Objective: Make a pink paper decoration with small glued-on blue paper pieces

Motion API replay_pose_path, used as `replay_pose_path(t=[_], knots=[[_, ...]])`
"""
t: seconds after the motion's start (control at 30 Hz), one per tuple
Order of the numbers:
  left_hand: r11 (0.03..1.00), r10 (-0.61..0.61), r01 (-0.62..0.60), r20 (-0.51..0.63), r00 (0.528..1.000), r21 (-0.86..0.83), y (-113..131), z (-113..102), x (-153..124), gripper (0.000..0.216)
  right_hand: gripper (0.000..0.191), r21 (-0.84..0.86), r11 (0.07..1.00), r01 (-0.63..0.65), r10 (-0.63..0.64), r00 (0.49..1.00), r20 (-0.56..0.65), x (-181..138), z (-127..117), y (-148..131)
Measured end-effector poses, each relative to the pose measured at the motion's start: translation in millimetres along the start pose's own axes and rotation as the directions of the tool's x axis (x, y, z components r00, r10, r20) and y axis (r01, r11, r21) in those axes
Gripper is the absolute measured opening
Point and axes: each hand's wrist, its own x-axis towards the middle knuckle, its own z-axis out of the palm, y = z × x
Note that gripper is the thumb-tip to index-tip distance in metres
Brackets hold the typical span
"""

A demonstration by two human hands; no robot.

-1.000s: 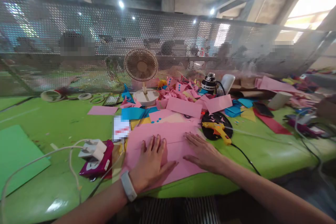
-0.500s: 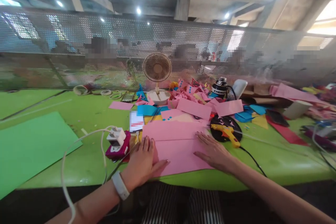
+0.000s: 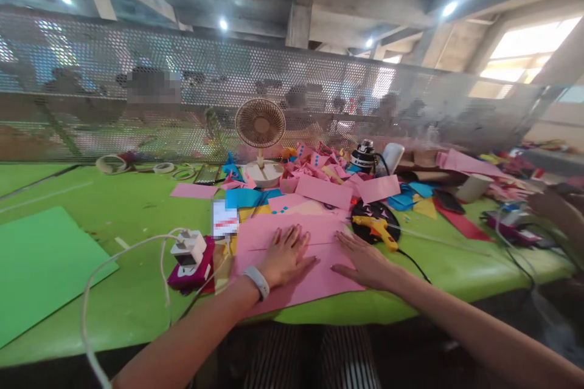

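A large pink sheet (image 3: 292, 295) lies flat at the front of the table, with a crosswise edge or fold line across its upper part. My left hand (image 3: 287, 255), a pale band on its wrist, rests palm down on the middle of it, fingers stretched forward. On the sheet's right side my right hand (image 3: 362, 261) lies flat too, fingers out and thumb apart. Neither hand grips anything. Just beyond my right hand, a yellow glue gun (image 3: 376, 230) rests on a round black plate (image 3: 360, 211).
Left of the sheet stands a purple power strip (image 3: 191, 276) with white plugs and cables. A phone (image 3: 224, 219), a small fan (image 3: 261, 124), pink scraps (image 3: 323, 191) and a dark bottle (image 3: 364, 157) lie behind. A green sheet (image 3: 50, 273) is far left. Someone's arm (image 3: 559, 213) shows at right.
My left hand has moved right from the sheet's left edge onto its middle. My right hand stays on the right side. The view has turned slightly right, bringing another person's arm into sight.
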Motion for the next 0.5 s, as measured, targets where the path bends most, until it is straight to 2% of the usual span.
replay_pose_path(t=[0.07,0.17,0.2,0.23,0.27,0.3,0.33,0.5], knots=[[1.000,0.004,-0.004,-0.021,1.000,-0.003,-1.4,3.2,-2.3,0.069,0.077,-0.023,1.000,0.003,-0.002,1.000,0.009,-1.6,-9.7,4.8],[1.000,0.018,-0.018,-0.052,0.998,0.003,-1.0,3.6,-3.3,0.068,0.054,-0.013,1.000,0.006,-0.007,0.998,-0.069,10.4,-30.2,0.2],[1.000,0.021,-0.021,-0.064,0.998,0.008,-0.8,3.8,-3.2,0.068,0.044,0.033,0.999,-0.038,0.041,0.993,-0.107,19.5,-36.2,-4.9],[1.000,0.022,-0.021,-0.077,0.997,0.015,-0.8,4.3,-2.9,0.068,0.039,0.106,0.991,-0.079,0.086,0.994,-0.067,31.0,-40.9,-10.9],[1.000,0.024,-0.022,-0.088,0.996,0.022,-0.9,5.2,-2.7,0.069,0.036,0.199,0.972,-0.128,0.122,0.992,0.039,44.1,-43.9,-17.1],[0.999,0.025,-0.022,-0.097,0.995,0.032,-1.3,6.4,-2.6,0.069,0.033,0.303,0.937,-0.173,0.115,0.974,0.197,58.2,-45.1,-22.7],[0.999,0.028,-0.024,-0.103,0.994,0.043,-1.8,7.7,-2.5,0.070,0.030,0.346,0.920,-0.186,0.084,0.953,0.290,72.2,-44.8,-27.1],[0.996,0.042,-0.033,-0.107,0.993,0.086,-3.8,10.0,-2.6,0.070,0.023,0.468,0.848,-0.249,-0.062,0.831,0.553,119.1,-35.5,-25.7]])
